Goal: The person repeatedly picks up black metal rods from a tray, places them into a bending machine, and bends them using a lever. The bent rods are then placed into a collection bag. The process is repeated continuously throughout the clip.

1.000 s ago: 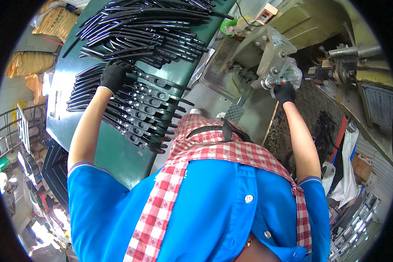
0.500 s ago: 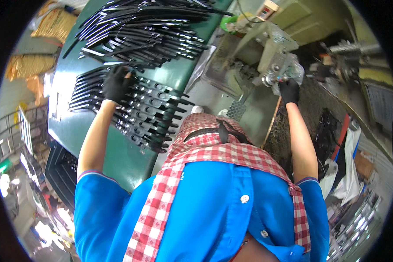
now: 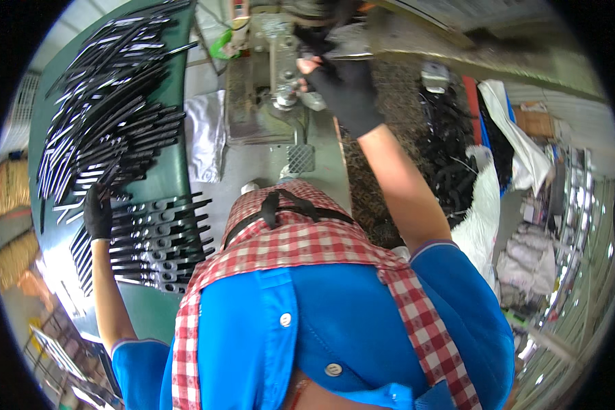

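My left hand (image 3: pixel 98 213), in a black glove, is at the near edge of a heap of black strips (image 3: pixel 106 113) on a green table. Its fingers look closed on a black strip there, though dark glove and dark strips blend together. Right beside that hand lies a row of black flat bars with round holes (image 3: pixel 160 236), set side by side. My right hand (image 3: pixel 352 96), gloved with bare fingertips, is raised at the machine (image 3: pixel 283 96). Motion smears it, so whether its fingers hold anything is unclear.
Below the machine sits a foot pedal (image 3: pixel 301 158) with a crosshatched plate. A silvery sheet (image 3: pixel 205 137) lies beside the green table top (image 3: pixel 140 301). On the right are dark scrap pieces (image 3: pixel 447 137) and a white sack (image 3: pixel 478 212). A machine beam (image 3: pixel 471 58) crosses at far right.
The view has swung right, so table and machine sit further left. My left hand has gone from over the bar row to the heap's edge. The right hand has moved across the machine, blurred.
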The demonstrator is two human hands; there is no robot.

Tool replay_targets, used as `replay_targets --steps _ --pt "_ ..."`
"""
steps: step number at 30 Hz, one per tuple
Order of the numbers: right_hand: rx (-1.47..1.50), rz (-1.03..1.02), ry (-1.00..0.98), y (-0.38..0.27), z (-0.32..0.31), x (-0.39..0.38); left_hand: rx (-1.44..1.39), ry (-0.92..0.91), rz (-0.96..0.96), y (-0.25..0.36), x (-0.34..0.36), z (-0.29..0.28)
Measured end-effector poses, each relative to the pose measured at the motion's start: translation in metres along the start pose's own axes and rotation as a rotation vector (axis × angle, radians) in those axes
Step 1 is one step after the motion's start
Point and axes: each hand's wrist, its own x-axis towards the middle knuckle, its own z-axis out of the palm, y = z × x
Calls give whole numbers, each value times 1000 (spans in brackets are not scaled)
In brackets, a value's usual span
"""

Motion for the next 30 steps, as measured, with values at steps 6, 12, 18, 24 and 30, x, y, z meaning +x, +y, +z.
replay_targets --steps 6,12,18,24,30 --pt "155 -11 -125 21 -28 -8 -280 20 152 54 42 0" --pt "-1009 452 40 153 -219 -47 -131 -34 231 117 66 -32" --pt "-1933 504 26 234 -327 -104 -245 155 421 145 86 -38" --pt "-1135 341 -200 171 -240 -92 -317 74 551 216 96 -64" --pt "-479 -15 -127 130 -155 -68 -302 -68 669 287 105 -87"
